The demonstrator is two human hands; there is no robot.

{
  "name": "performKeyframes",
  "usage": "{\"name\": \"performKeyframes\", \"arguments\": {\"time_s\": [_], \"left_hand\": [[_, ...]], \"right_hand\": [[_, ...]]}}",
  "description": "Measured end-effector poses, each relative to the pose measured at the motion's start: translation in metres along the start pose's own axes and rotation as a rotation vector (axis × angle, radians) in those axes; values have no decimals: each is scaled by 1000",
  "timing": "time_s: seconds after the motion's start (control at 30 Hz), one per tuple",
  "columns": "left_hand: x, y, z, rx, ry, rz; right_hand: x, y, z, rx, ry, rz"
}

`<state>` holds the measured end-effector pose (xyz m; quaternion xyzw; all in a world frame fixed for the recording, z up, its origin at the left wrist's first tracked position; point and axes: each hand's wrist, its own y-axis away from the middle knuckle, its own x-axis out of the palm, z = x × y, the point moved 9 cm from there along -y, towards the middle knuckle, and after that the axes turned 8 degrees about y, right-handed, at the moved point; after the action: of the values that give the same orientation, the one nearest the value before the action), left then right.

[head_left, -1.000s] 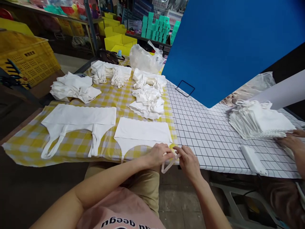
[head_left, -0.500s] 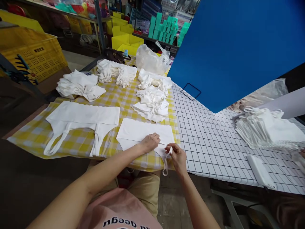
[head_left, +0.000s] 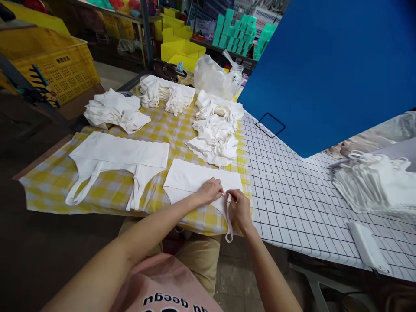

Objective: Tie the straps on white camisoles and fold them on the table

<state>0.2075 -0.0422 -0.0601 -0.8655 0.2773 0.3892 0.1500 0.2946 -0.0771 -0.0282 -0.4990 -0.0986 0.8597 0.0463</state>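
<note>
A white strapped camisole top point(head_left: 188, 174) lies upside down on the checked cloth in front of me, one strap loop hanging over the table edge. My left hand point(head_left: 209, 192) rests on it with curled fingers, pinching its fabric near the right strap. Close beside it, my right hand point(head_left: 239, 206) is closed on a white bit of the strap point(head_left: 229, 199). The fingertips of both hands nearly meet, and what lies between them is too small to make out. A second white camisole top point(head_left: 120, 151) is spread flat to the left, its straps towards me.
Piles of white tops point(head_left: 214, 141) and a crumpled heap point(head_left: 115, 110) sit behind. A plastic bag point(head_left: 216, 78) stands at the back. On the grid cloth point(head_left: 276, 195) to the right are stacked white tops point(head_left: 370, 182), a white device point(head_left: 368, 247) and a large blue board point(head_left: 321, 73).
My right hand has moved up and left, closer to my left hand, so the gap between them has narrowed. The view has shifted slightly; both tops stay on the cloth.
</note>
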Motion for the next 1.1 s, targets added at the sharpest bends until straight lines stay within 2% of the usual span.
{"name": "performKeyframes", "arguments": {"time_s": [0.2,0.47,0.83,0.93,1.0,1.1], "left_hand": [[-1,-1,0,-15,15,19],[0,-2,1,-10,6,21],[2,-2,0,-7,-65,28],[3,-1,1,-11,-53,14],[2,0,3,-12,-15,5],[2,4,4,3,48,6]], "right_hand": [[2,-1,4,-72,36,6],[9,-2,-2,-73,50,-19],[12,-1,9,-78,-6,-78],[9,1,7,8,-88,-115],[7,6,-3,137,-203,-111],[16,21,-22,437,-534,50]]}}
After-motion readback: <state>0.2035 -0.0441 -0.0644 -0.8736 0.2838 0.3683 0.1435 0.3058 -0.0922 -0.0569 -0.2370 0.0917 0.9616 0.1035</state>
